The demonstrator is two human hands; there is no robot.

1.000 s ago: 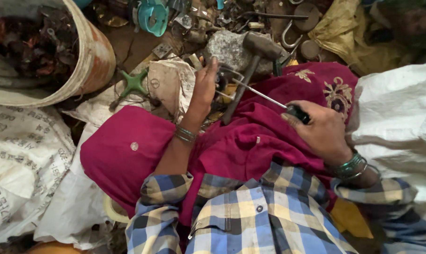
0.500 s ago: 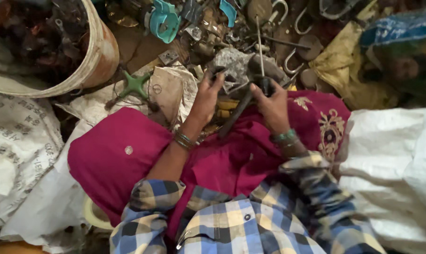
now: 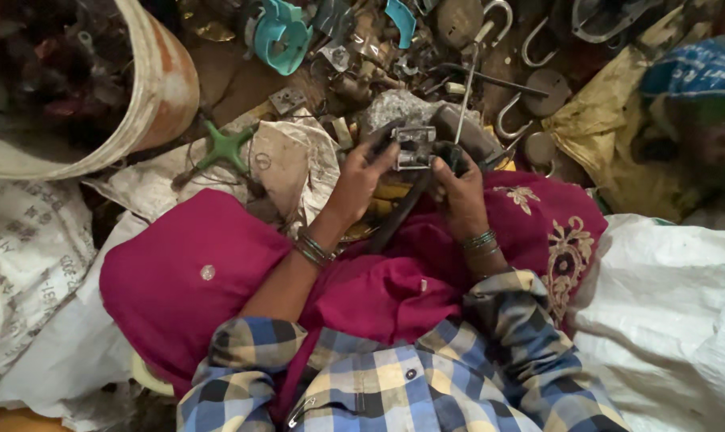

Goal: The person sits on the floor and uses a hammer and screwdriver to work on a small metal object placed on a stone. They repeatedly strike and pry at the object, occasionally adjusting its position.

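Left hand (image 3: 361, 178), right hand (image 3: 457, 188): fingers closed round small metal lock body (image 3: 414, 146) (hammer (image 3: 410, 200) across lap).

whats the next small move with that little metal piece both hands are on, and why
Probably steady the small metal piece on the grey stone with the left hand before working it further. Both hands pinch it above the stone, and the right hand also has a thin rod rising from its grip, so a firm rest would likely help the rod bear on it.
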